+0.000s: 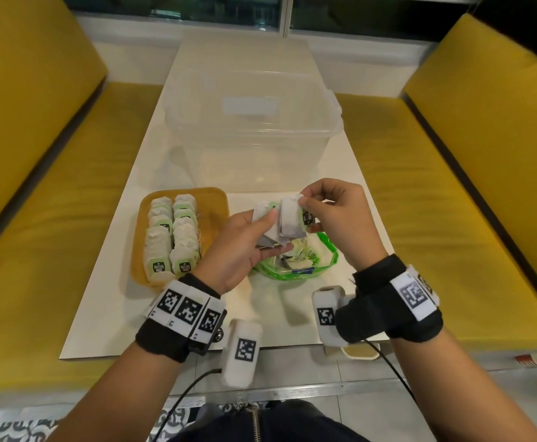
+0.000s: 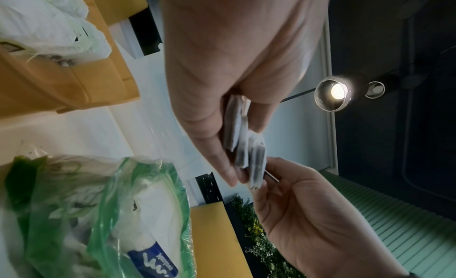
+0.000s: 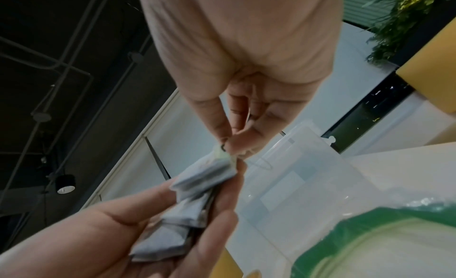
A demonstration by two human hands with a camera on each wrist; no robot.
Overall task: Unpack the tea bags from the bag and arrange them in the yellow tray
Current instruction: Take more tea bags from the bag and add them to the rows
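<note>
Left hand (image 1: 241,247): palm up above the surface (image 1: 350,193), grip clasping a small stack of tea bags (image 1: 272,224). Right hand (image 1: 334,215): pinching the top of one. Yellow tray (image 1: 216,202), near left: two rows, tag lettering unreadable. Green bag (image 1: 327,260) beneath hands.

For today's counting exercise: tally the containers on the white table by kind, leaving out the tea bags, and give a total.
Yellow tray: 1
Green plastic bag: 1
Clear plastic box: 1
Total: 3
</note>
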